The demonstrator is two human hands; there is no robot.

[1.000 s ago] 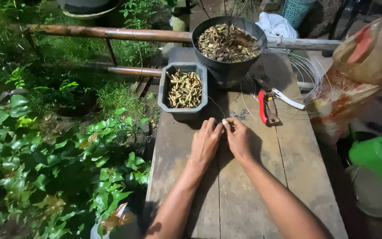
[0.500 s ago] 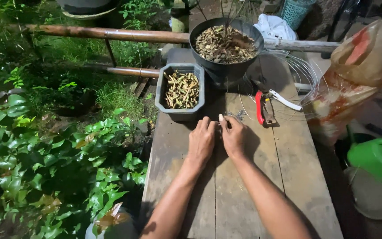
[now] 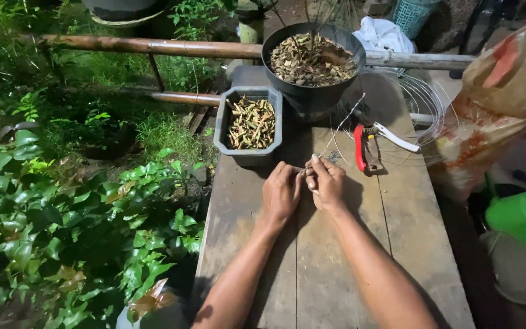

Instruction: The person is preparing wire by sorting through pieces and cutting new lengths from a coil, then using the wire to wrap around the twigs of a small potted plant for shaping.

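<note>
— What lay on the weathered plank table (image 3: 336, 268)?
— A grey rectangular tray (image 3: 249, 125) of dry bark chips, and a round dark pot (image 3: 313, 61).
— And the fingers?
— The left hand (image 3: 280, 194) and right hand (image 3: 326, 181) met mid-table, fingertips pressed together, pinching thin silvery wire (image 3: 336, 137).
</note>
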